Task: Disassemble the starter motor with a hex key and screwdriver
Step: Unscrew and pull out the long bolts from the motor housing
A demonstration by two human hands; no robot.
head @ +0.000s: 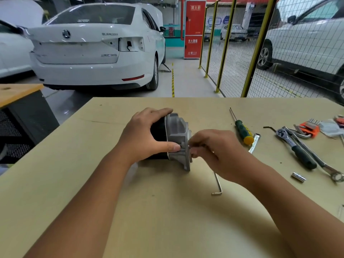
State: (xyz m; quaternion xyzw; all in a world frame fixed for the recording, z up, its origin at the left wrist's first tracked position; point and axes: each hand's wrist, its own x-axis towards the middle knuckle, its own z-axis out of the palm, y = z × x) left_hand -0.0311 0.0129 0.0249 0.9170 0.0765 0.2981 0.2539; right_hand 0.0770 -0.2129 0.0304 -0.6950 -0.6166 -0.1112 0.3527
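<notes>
The starter motor (173, 138) is lying mid-worktop (111, 183), the left hand (145, 135) gripping its black body while the right hand (217, 148) is pinching a small bolt at the flange. A hex key (218, 184) is lying nearby, a screwdriver (242, 130) and ratchet (296, 148) rightward. A white sedan (96, 45) and yellow mesh fencing (242, 53) are standing behind.

surface (93, 183): matt tan board, smooth, like fibreboard or card, with faint scuffs
starter motor (176, 135): cast grey metal end housing, dull satin; body behind it black, faintly glossy
hex key (217, 185): bright bare metal, smooth
screwdriver (243, 130): glossy green plastic handle with yellow cap, thin steel shaft
ratchet (294, 146): polished chrome head, matt black grip
socket (298, 177): shiny chrome
hex key holder (310, 128): orange plastic
</notes>
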